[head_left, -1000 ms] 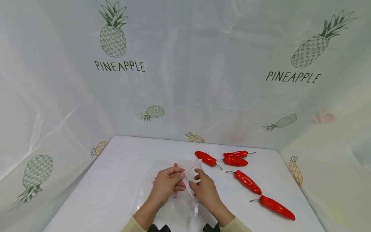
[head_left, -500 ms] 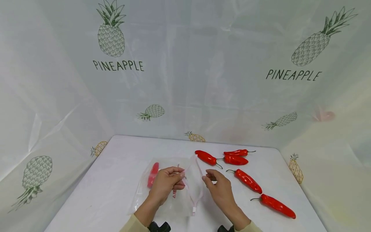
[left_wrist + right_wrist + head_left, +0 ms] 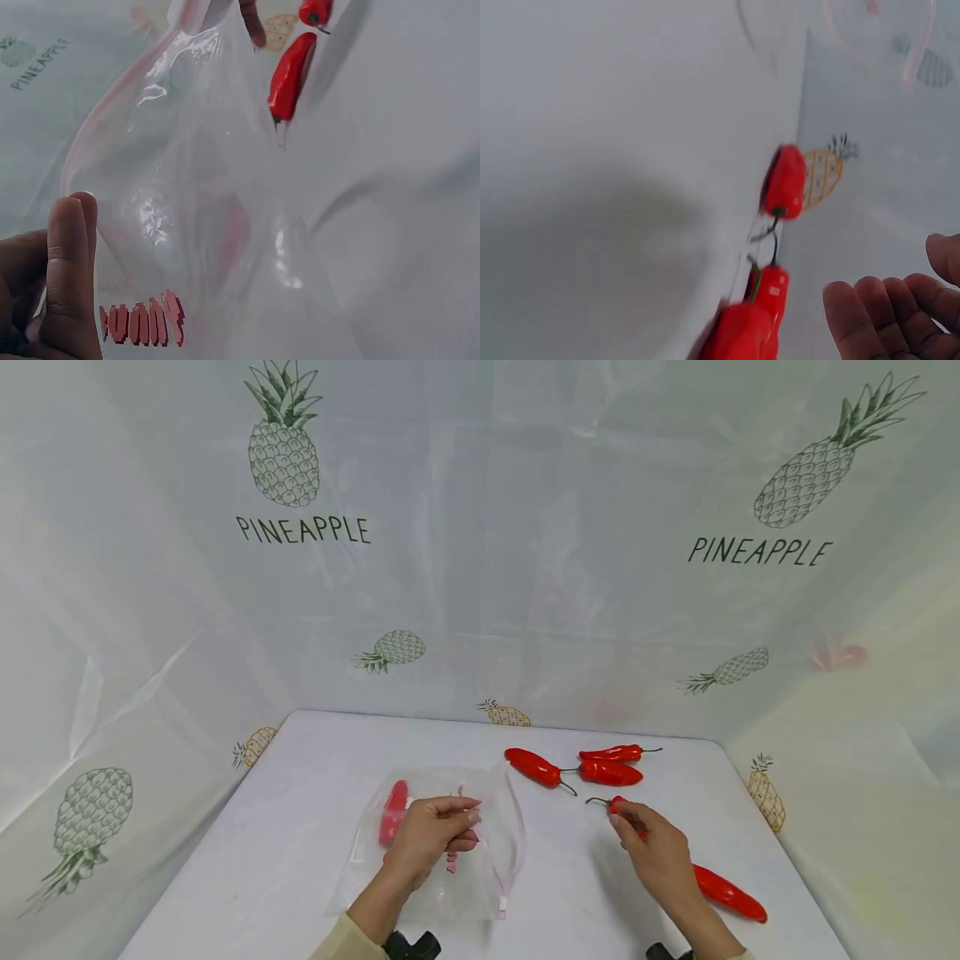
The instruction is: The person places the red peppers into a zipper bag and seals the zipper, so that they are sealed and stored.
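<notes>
- Bag point(image 3: 461, 893) w/ pink zip on table point(image 3: 285, 843), mouth parted; L hand point(image 3: 431, 839) pinches its edge.
- Red item point(image 3: 393, 812), prob. a pepper, looks to be inside; that part's done. Poss. more in there, can't tell.
- R hand point(image 3: 660, 856) over next pepper point(image 3: 617, 804): fingers curved, thumb apart, no grip visible.
- Approx. work left: that one, right-hand pepper point(image 3: 731, 896) & 3 far peppers point(image 3: 532, 768), all outside the bag. Zip not closed.

My right hand point(image 3: 658, 856) covers most of one red pepper point(image 3: 617, 804) and hides one end of the next pepper point(image 3: 729, 894). In the right wrist view that hand runs off the edge, and the lowest pepper point(image 3: 739, 334) — badly blurred — is cut off below.
</notes>
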The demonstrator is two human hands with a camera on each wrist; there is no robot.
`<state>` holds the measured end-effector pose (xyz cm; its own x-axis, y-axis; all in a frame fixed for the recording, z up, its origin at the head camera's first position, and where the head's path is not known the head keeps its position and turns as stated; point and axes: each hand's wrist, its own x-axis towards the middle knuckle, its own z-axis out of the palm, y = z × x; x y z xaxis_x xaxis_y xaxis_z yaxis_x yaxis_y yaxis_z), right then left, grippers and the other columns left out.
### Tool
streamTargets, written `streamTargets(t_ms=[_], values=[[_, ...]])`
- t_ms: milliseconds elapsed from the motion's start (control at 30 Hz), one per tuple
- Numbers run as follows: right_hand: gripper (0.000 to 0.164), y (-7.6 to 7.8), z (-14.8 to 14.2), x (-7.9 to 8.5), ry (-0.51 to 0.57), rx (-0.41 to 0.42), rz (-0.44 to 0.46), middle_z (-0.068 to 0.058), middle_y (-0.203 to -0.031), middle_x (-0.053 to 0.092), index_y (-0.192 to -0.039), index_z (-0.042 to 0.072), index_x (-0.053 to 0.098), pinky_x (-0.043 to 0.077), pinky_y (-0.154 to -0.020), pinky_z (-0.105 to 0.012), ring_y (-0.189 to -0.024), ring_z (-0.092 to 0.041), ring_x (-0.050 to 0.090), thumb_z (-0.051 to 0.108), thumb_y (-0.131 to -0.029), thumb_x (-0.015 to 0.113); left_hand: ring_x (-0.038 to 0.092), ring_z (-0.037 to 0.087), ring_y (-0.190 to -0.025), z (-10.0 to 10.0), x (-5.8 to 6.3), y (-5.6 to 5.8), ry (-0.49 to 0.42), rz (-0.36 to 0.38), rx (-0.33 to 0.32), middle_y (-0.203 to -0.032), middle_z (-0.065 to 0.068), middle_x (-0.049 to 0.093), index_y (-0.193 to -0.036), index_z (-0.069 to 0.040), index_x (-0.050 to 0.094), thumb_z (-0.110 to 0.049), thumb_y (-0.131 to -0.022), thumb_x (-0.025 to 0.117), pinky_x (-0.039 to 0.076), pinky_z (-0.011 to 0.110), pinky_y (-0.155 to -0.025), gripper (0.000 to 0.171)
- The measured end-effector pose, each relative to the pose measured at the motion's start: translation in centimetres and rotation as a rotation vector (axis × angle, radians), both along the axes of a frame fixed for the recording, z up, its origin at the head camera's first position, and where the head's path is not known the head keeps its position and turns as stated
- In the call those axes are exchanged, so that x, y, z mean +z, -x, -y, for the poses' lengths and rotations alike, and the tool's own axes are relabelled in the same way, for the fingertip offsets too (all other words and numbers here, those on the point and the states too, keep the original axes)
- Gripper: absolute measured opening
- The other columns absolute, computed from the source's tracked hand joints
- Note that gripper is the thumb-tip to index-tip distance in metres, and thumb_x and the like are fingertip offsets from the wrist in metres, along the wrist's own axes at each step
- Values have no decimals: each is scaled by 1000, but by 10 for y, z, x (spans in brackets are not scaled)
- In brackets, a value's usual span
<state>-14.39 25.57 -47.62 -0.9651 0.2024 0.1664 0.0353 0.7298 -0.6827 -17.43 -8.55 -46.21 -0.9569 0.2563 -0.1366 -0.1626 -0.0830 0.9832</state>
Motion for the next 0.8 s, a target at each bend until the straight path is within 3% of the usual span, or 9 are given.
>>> streamTargets(t_ms=[267,467,800], values=[[36,-9,-47,2,-158,-74,58,-21,-119,75,-134,1,67,58,-78,-43,-103,-35,70,22,-104,65,74,10,-68,1,-4,1,41,-18,-1,-91,15,76,-126,1,75,-16,-98,76,60,19,-61,32],[40,-16,-80,-1,-208,-83,74,-25,-121,74,-136,-2,64,58,-86,-62,-111,-46,67,23,-105,65,75,10,-70,2,-5,2,61,-62,-6,-96,21,75,-127,6,73,-14,-99,75,65,25,-72,34],[48,-20,-125,-5,-270,-8,87,-31,-125,69,-142,-5,57,59,-88,-64,-104,-47,70,19,-102,69,76,12,-74,4,-7,2,91,-75,2,-100,19,76,-127,1,75,-18,-99,76,65,24,-74,33]])
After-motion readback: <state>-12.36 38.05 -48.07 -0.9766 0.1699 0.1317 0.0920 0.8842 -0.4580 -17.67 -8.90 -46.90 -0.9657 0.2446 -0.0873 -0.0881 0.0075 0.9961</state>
